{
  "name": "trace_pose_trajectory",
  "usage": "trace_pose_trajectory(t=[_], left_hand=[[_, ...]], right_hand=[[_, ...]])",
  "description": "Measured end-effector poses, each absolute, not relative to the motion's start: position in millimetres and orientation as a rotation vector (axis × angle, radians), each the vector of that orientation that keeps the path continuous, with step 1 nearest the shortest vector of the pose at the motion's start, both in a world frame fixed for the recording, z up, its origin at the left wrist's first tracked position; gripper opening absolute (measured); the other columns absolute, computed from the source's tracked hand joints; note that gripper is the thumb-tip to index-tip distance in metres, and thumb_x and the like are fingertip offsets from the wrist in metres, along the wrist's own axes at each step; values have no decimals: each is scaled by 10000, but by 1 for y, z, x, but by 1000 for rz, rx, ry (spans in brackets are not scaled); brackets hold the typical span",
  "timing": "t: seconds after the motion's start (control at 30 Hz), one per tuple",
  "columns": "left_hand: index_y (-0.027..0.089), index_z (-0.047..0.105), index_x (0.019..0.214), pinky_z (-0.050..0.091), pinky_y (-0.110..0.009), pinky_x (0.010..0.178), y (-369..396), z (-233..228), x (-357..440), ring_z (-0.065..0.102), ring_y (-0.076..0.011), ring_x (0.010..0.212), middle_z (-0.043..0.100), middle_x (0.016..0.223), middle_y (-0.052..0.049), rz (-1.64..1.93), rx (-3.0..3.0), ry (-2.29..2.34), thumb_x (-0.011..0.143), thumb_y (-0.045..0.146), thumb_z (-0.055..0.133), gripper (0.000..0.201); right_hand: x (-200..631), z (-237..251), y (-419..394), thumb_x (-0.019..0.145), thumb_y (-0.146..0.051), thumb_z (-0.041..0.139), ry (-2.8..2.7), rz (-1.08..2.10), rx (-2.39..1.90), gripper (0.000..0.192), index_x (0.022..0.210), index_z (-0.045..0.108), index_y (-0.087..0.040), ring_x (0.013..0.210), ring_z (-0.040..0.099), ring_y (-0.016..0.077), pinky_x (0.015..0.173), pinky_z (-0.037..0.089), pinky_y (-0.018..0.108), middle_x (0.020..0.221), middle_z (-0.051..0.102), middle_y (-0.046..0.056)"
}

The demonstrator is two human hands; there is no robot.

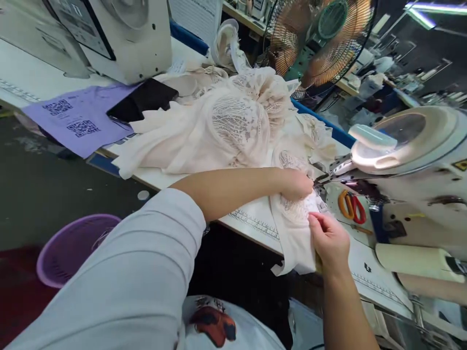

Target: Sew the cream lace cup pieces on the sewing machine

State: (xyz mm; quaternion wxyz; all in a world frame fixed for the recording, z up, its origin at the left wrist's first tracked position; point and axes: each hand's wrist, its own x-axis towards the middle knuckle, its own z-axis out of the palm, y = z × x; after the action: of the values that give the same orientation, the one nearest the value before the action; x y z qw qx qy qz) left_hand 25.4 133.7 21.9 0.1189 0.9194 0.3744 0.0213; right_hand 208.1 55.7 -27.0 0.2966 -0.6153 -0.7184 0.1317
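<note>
A cream lace bra point(292, 248) lies across the front of the sewing machine point(408, 150), its band hanging over the table edge. My left hand point(297, 184) reaches over it with curled fingers, gripping the lace close to the needle area; its fingertips are partly hidden. Below and to the right, my right hand point(330, 238) pinches the bra's edge between thumb and fingers. Just left of the machine, a heap of similar cream lace bras point(237, 121) covers the table.
Orange-and-red-handled scissors point(352, 206) lie by the machine. A large fan point(321, 39) stands behind the table. Purple paper with printed codes point(78, 114) and black cloth point(144, 99) lie at left, before another machine point(134, 39). A purple basket point(69, 248) sits on the floor.
</note>
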Motion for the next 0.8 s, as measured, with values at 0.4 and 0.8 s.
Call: trace_pose_trajectory(t=[0.4,0.8], left_hand=[[126,674,932,453,-379,800,133,15,10,599,-282,921,643,1082,-138,214,3085,974,871,336,548,253],[88,630,1106,466,-450,883,128,15,22,570,-341,1052,619,1165,-171,142,3030,1085,852,409,575,413]], right_hand=[[185,-13,61,834,-210,524,-2097,247,-1554,178,737,673,-210,654,628,148,576,417,236,710,709,0],[200,-12,68,885,-275,498,-2291,201,-1630,185,901,666,-198,708,634,186,569,376,271,790,714,34]])
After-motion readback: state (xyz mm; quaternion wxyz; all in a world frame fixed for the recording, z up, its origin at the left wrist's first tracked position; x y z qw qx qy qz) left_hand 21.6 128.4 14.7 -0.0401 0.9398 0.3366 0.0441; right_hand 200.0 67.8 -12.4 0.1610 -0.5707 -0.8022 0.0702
